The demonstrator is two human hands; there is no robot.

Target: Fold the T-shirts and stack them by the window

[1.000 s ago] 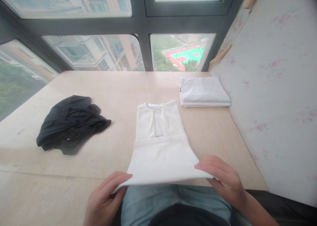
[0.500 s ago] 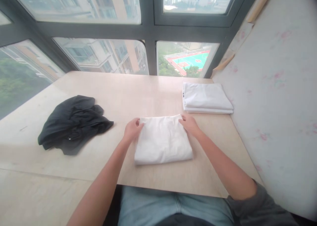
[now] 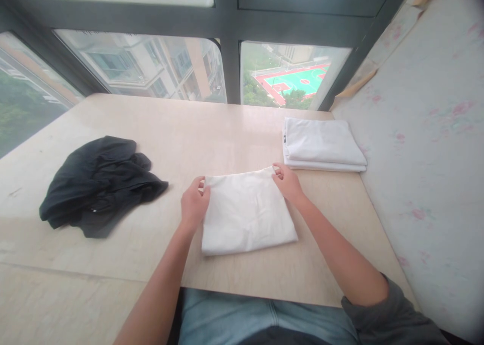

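Observation:
A folded white cloth [image 3: 247,214] lies on the pale wooden surface in front of me, its near edge flat and its far edge between my hands. My left hand [image 3: 195,201] pinches the far left corner, fingers behind it and thumb in front. At the far right corner, my right hand [image 3: 287,182] grips the cloth between thumb and fingers. To the back right, a stack of folded white cloth [image 3: 321,143] lies close to the wall. A crumpled black garment [image 3: 100,184] rests at the left.
The wooden surface [image 3: 181,138] runs back to dark window frames [image 3: 229,22]. A wall with floral paper [image 3: 427,174] bounds it on the right. My legs in blue trousers [image 3: 227,317] are at the near edge.
The view has tilted down and come slightly closer. The far edge of the white cloth looks pulled straighter, and my hands are a little farther apart, both still at its corners.

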